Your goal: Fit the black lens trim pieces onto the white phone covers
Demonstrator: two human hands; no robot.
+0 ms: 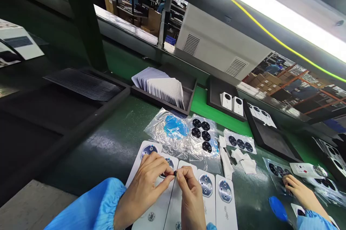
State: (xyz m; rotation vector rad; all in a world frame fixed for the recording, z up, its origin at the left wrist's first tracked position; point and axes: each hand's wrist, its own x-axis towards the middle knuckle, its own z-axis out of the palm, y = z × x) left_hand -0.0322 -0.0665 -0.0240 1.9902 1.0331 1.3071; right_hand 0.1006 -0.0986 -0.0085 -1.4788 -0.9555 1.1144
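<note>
My left hand [149,185] and my right hand [191,195] meet fingertip to fingertip over a row of white panels [224,210]. Between their pinched thumbs and forefingers is a small dark piece [175,173], too little to name more exactly. Each panel carries a shiny silver, roughly round plate with small blue bits near its edge. My hands partly cover the middle panels. Just beyond them lie a clear plastic sheet with black round discs [205,136] and a clear bag with blue film [175,127].
Behind stands a black tray [190,96] with stacked white panels. Dark trays with finished-looking white pieces [238,106] sit at the back right. White cloth strips [226,159] lie right of the discs. A co-worker's hand [302,192] handles discs at the right, near a blue round piece [278,208].
</note>
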